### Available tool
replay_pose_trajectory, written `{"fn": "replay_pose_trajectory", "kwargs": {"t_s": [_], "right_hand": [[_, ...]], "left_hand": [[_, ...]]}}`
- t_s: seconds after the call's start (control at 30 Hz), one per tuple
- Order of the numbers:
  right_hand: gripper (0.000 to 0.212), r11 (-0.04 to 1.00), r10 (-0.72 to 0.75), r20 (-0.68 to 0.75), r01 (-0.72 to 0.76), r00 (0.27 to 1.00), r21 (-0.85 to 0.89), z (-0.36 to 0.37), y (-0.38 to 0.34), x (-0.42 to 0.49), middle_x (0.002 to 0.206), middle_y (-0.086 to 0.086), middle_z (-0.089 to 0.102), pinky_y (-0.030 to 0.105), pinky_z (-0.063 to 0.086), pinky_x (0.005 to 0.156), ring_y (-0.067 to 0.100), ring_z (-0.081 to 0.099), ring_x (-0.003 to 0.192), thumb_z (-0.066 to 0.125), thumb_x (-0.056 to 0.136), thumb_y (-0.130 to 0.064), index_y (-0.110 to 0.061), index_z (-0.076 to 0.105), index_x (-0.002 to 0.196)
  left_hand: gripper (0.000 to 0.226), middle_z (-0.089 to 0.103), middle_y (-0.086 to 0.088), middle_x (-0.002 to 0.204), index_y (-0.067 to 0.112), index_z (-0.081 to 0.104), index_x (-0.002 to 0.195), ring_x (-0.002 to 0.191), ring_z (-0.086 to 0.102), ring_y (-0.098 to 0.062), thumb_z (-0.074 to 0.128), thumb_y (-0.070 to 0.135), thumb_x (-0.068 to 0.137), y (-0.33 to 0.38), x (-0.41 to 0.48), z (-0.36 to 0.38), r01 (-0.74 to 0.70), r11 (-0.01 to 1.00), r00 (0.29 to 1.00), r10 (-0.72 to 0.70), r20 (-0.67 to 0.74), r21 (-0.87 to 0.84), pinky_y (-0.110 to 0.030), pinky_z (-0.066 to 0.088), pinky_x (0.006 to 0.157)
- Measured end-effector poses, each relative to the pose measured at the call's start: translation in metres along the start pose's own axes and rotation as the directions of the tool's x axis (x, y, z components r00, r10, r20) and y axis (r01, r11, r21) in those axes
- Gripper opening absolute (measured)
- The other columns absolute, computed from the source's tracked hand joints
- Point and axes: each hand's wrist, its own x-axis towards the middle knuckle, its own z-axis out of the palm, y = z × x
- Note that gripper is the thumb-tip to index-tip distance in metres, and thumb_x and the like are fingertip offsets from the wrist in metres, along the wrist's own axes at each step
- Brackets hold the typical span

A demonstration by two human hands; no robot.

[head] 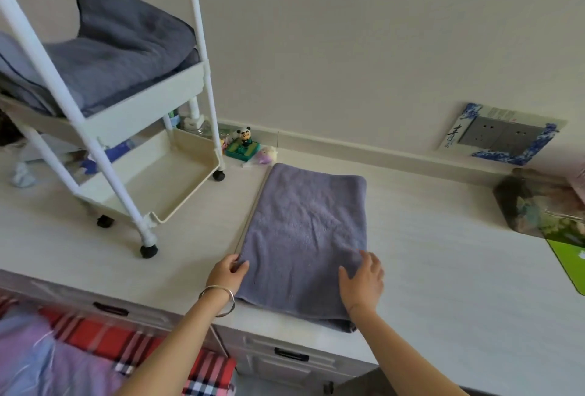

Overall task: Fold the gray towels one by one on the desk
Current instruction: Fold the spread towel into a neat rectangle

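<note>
A gray towel (pixel 304 237) lies folded into a long rectangle on the pale desk (pixel 443 269), its near end at the desk's front edge. My left hand (pixel 226 273), with a silver bangle on the wrist, pinches the towel's left edge near the front corner. Resting flat on the towel's right front part is my right hand (pixel 362 283), fingers spread. More gray towels (pixel 120 56) are piled in the middle tray of a white rolling cart (pixel 152 104) at the left.
The cart stands on the desk on black casters. Small toy figures (pixel 245 142) sit by the wall behind the towel. A patterned mat (pixel 538 205) and a green pad (pixel 569 256) lie at the right. Wall sockets (pixel 500 136) are above. Drawers and plaid bedding lie below the front edge.
</note>
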Motion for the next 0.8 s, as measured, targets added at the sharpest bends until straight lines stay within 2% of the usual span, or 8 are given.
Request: {"fn": "replay_pose_trajectory", "kwargs": {"t_s": [0.1, 0.17, 0.27, 0.4, 0.47, 0.53, 0.67, 0.8], "right_hand": [[0.060, 0.965, 0.208, 0.136, -0.226, 0.969, 0.135, -0.009, 0.015, 0.013, 0.135, 0.014, 0.048, 0.042, 0.038, 0.102, 0.032, 0.045, 0.123, 0.064, 0.086, -0.033, -0.008, 0.039, 0.136], [0.051, 0.936, 0.186, 0.243, -0.247, 0.952, 0.250, -0.015, 0.023, 0.018, 0.124, 0.015, 0.057, 0.038, 0.045, 0.092, 0.031, 0.055, 0.109, 0.065, 0.087, -0.027, -0.005, 0.045, 0.129], [0.043, 0.928, 0.160, 0.201, -0.217, 0.966, 0.304, -0.035, 0.041, 0.026, 0.116, 0.017, 0.060, 0.033, 0.044, 0.084, 0.027, 0.053, 0.092, 0.067, 0.086, -0.020, -0.001, 0.053, 0.121], [0.044, 0.933, 0.235, 0.150, -0.266, 0.960, 0.243, -0.058, 0.073, 0.026, 0.117, 0.016, 0.060, 0.040, 0.047, 0.086, 0.025, 0.052, 0.088, 0.069, 0.084, -0.022, -0.006, 0.052, 0.122], [0.048, 0.976, 0.171, 0.036, -0.174, 0.985, 0.132, -0.061, 0.079, 0.022, 0.129, 0.012, 0.051, 0.042, 0.048, 0.089, 0.027, 0.054, 0.098, 0.064, 0.087, -0.028, -0.011, 0.047, 0.129], [0.050, 0.998, -0.055, -0.077, 0.055, 0.996, 0.006, -0.056, 0.075, 0.015, 0.145, 0.008, 0.039, 0.044, 0.038, 0.104, 0.029, 0.045, 0.124, 0.054, 0.093, -0.032, -0.016, 0.041, 0.138], [0.060, 0.849, -0.374, 0.190, 0.418, 0.908, -0.324, -0.032, 0.077, -0.003, 0.156, -0.011, 0.002, 0.029, -0.010, 0.117, 0.015, 0.002, 0.146, 0.008, 0.095, -0.058, -0.034, 0.008, 0.149], [0.058, 0.808, -0.337, 0.205, 0.394, 0.919, -0.439, -0.022, 0.101, -0.016, 0.153, -0.001, 0.026, 0.033, -0.001, 0.115, 0.020, 0.018, 0.142, 0.009, 0.098, -0.055, -0.031, 0.013, 0.150]], "left_hand": [[0.008, 0.061, -0.003, 0.081, 0.012, 0.060, 0.093, 0.082, 0.059, -0.027, 0.060, 0.020, 0.090, -0.001, 0.001, -0.001, -0.023, 0.995, 1.000, 0.021, 0.016, 0.101, -0.029, 0.041, 0.069], [0.008, 0.064, -0.004, 0.088, 0.013, 0.059, 0.094, 0.087, 0.061, -0.026, 0.060, 0.020, 0.090, 0.001, 0.000, -0.001, -0.033, 0.991, 0.999, 0.029, 0.035, 0.126, -0.031, 0.044, 0.072], [0.011, 0.067, -0.006, 0.086, 0.016, 0.058, 0.082, 0.084, 0.063, -0.023, 0.063, 0.010, 0.089, 0.004, -0.005, 0.006, -0.033, 0.999, 0.977, 0.030, 0.212, 0.010, -0.030, 0.049, 0.072], [0.019, 0.068, 0.002, 0.092, 0.013, 0.057, 0.104, 0.086, 0.065, -0.012, 0.066, 0.019, 0.088, 0.006, -0.016, 0.023, 0.019, 0.999, 0.884, -0.037, 0.466, 0.042, -0.017, 0.047, 0.055], [0.025, 0.067, -0.001, 0.100, 0.014, 0.057, 0.108, 0.089, 0.062, -0.014, 0.064, 0.027, 0.089, 0.010, -0.014, 0.034, 0.025, 0.997, 0.898, -0.053, 0.437, 0.068, -0.018, 0.047, 0.055], [0.016, 0.067, -0.005, 0.099, 0.012, 0.059, 0.097, 0.090, 0.064, -0.019, 0.063, 0.027, 0.090, 0.013, -0.010, 0.042, 0.035, 0.999, 0.931, -0.041, 0.363, 0.023, -0.025, 0.051, 0.067], [0.008, 0.070, -0.013, 0.093, 0.009, 0.061, 0.085, 0.094, 0.067, -0.030, 0.064, 0.016, 0.089, 0.009, -0.002, 0.053, 0.035, 0.999, 0.959, -0.023, 0.281, -0.037, -0.041, 0.052, 0.087], [0.012, 0.071, -0.015, 0.087, 0.010, 0.062, 0.080, 0.083, 0.066, -0.030, 0.066, 0.019, 0.088, 0.009, 0.014, 0.056, -0.016, 0.999, 0.974, 0.006, 0.225, 0.043, -0.042, 0.051, 0.082]]}}
